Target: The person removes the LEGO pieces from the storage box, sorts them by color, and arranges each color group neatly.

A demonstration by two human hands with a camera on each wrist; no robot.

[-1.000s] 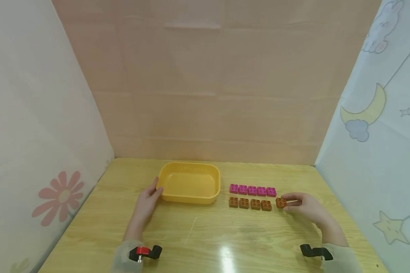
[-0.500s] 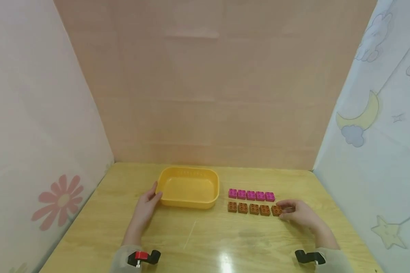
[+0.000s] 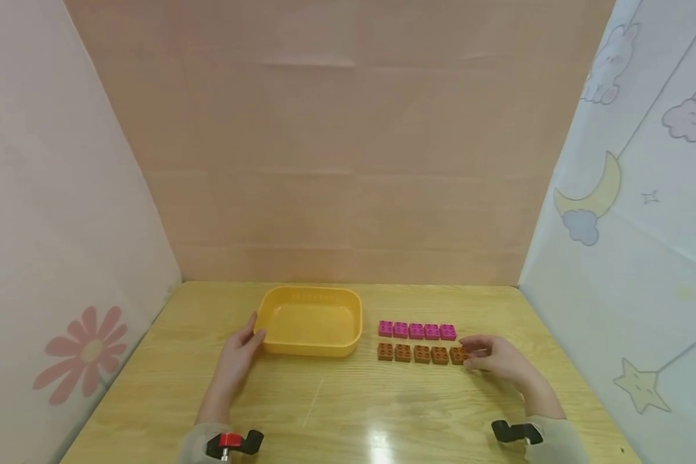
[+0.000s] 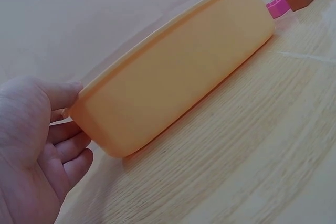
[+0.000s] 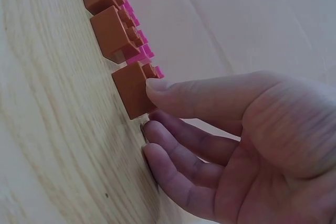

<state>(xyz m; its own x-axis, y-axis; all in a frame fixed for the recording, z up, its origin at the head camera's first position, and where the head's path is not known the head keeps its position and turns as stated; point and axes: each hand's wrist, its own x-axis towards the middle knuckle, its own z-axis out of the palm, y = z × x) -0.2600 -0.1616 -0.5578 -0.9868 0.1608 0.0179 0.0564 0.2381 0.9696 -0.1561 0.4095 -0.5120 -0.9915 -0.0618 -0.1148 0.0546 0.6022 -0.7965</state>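
My left hand (image 3: 234, 359) grips the left end of a yellow plastic basin (image 3: 310, 350), thumb at the rim and fingers against the outer wall in the left wrist view. At the right end of a row of brown toy building bricks (image 3: 421, 354), my right hand (image 3: 501, 362) pinches the last brown brick (image 5: 130, 92). That brick sits on the table, close beside its neighbour with a narrow gap in the right wrist view. Behind this row lies a parallel row of pink toy building bricks (image 3: 416, 331).
The wooden table (image 3: 325, 412) ends at a beige back wall (image 3: 348, 193). Patterned white cloth walls stand at left (image 3: 46, 225) and right (image 3: 644, 270). The basin is left of both brick rows.
My right hand has brought the last brown brick leftward to the end of its row and set it down. The left hand stays on the basin. The head view has shifted slightly.
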